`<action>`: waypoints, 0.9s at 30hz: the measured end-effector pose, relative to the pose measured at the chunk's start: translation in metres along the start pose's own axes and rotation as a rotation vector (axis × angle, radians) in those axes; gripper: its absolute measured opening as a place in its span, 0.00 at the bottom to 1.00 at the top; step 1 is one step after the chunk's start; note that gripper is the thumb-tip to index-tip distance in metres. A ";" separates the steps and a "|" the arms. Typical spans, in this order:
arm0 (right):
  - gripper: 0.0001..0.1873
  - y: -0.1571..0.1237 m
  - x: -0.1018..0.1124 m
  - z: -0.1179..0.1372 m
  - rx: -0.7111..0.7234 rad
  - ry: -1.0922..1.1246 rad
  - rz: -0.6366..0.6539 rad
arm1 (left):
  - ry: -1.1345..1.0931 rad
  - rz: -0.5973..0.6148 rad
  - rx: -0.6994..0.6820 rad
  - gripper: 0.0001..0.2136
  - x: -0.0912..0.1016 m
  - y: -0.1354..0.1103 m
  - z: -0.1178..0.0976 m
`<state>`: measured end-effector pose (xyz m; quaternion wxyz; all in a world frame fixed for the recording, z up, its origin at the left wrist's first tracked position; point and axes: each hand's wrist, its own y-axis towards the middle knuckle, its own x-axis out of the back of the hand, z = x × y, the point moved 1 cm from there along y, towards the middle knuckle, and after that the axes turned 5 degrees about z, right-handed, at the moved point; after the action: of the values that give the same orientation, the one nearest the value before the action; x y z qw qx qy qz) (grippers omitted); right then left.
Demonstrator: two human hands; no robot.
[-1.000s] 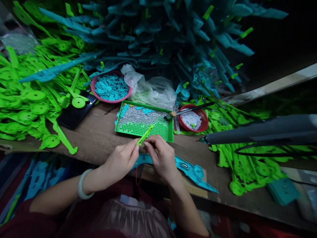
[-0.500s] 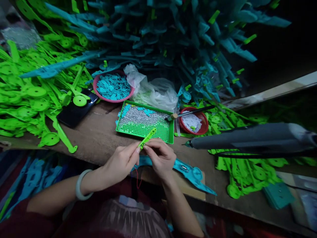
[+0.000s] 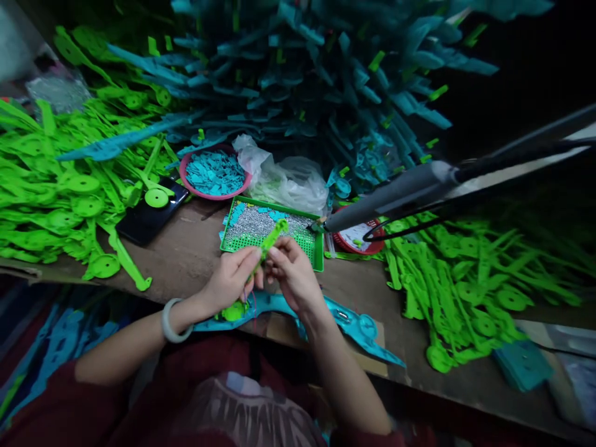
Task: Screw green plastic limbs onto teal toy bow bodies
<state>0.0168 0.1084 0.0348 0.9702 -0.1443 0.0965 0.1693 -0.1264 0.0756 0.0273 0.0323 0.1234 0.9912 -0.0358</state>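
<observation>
In front of my body, my left hand (image 3: pixel 236 273) grips a long bright green plastic part (image 3: pixel 274 234) that points up and away. My right hand (image 3: pixel 293 273) is closed at the part's near side, thumb and fingertips pressed against it; whether a small piece is also between them is hidden. Beneath both hands lies a curved blue plastic piece (image 3: pixel 365 338) along the table edge, with a green wheel-like part (image 3: pixel 233 311) at its left end. A thin red string hangs below my left hand. Just beyond the hands sits a green perforated tray (image 3: pixel 318 261) with small silver screws and blue pieces.
A grey electric screwdriver (image 3: pixel 391 194) hangs over a red basket (image 3: pixel 382 241) of white pieces. Green parts (image 3: pixel 69 186) are heaped left beside a black phone (image 3: pixel 139 226), and more lie right. A pink bowl (image 3: pixel 186 185) holds blue pieces. Blue parts (image 3: pixel 298 74) pile up behind.
The screwdriver has swung up and away to the far side, over the red basket. The green part has shifted slightly up and left, and my right fingers have changed their hold.
</observation>
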 end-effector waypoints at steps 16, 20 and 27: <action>0.04 -0.043 0.084 -0.033 0.713 -1.326 0.031 | 0.065 -0.467 -0.006 0.14 0.071 -0.083 0.001; 0.11 -0.044 0.047 -0.020 0.739 -1.177 0.027 | 0.153 -0.421 -0.030 0.14 0.078 -0.080 -0.016; 0.21 -0.017 -0.027 -0.022 0.437 -0.716 0.297 | 0.398 -0.308 -0.116 0.14 0.093 -0.060 -0.040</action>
<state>-0.0049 0.0781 0.0251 0.9153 0.1473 -0.1922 0.3219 -0.2331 0.0437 0.0644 -0.1621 -0.0264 0.9855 0.0418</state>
